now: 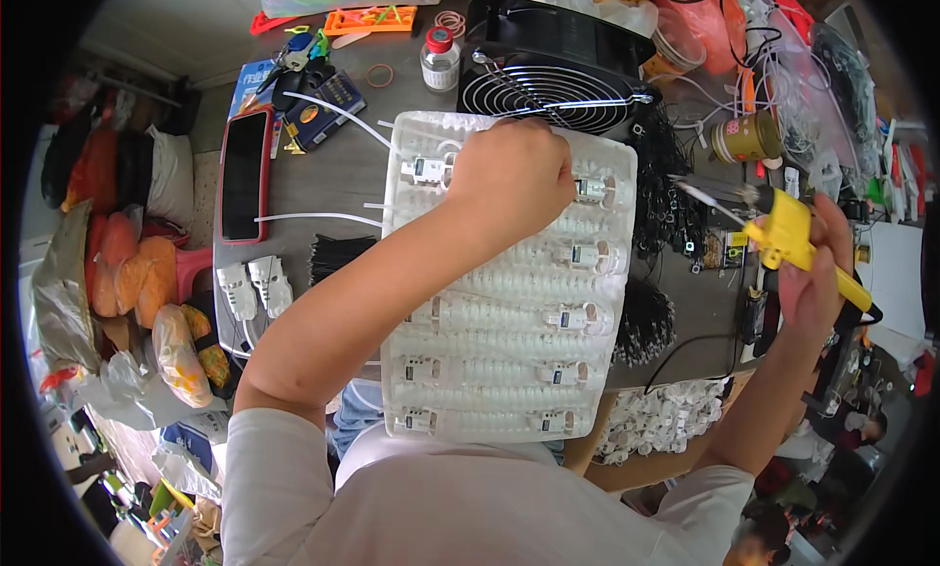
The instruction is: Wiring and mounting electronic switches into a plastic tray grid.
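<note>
A white moulded plastic tray (411, 302) lies on the grey table, holding several small white parts with metal ends in its slots. My left hand (514, 179) rests closed over the tray's upper middle, its fingers curled down near the far edge; what it grips is hidden. My right hand (813, 272) is off the tray to the right, holding a yellow soldering iron (788, 238) whose thin metal tip points left toward the tray's upper right corner.
A black fan (558, 67) with a wire grille stands just behind the tray. A phone in a red case (245, 174) lies at left with two white parts (253, 287) below it. Black cable ties (338, 258), a small bottle (441, 62) and wiring clutter surround the tray.
</note>
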`<state>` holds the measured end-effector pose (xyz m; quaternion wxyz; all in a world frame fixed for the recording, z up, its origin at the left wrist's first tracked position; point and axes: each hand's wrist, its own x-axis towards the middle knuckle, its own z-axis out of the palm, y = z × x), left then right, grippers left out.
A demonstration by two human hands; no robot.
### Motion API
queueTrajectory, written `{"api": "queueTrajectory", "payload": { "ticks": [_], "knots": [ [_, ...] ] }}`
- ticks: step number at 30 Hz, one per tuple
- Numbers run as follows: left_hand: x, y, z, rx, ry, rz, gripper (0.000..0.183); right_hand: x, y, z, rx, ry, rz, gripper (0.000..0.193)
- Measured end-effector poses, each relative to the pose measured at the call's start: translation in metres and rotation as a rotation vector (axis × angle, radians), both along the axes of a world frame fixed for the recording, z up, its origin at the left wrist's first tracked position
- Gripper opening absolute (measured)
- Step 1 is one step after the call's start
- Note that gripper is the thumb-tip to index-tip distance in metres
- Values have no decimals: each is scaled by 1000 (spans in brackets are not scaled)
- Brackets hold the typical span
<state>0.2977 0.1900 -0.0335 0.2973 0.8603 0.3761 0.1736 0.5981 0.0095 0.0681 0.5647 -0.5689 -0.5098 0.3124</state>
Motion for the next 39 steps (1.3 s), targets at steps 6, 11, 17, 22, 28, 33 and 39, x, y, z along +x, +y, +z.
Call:
{"api": "queueTrajectory", "payload": {
  "ticks": [6,11,17,22,28,33,39],
  "knots": [
    [-2,-1,-2,59,-19,7,14,-44,39,5,-227,-191,228,50],
    [-3,-1,-4,98,-42,5,15,-59,51,7,-296,-321,292,39],
    [-2,-2,-1,80,0,12,10,-64,61,16,-308,-528,349,36],
    [-3,-2,-2,74,-10,19,10,-66,65,18,-325,-533,382,34],
    [-3,-2,-1,66,-46,7,13,-65,74,14,-202,-602,473,23],
    [-2,-2,0,49,-26,9,13,-64,76,11,-136,-591,458,21],
    [-2,-2,0,48,11,16,10,-68,74,11,-187,-559,374,26]
  ]
}}
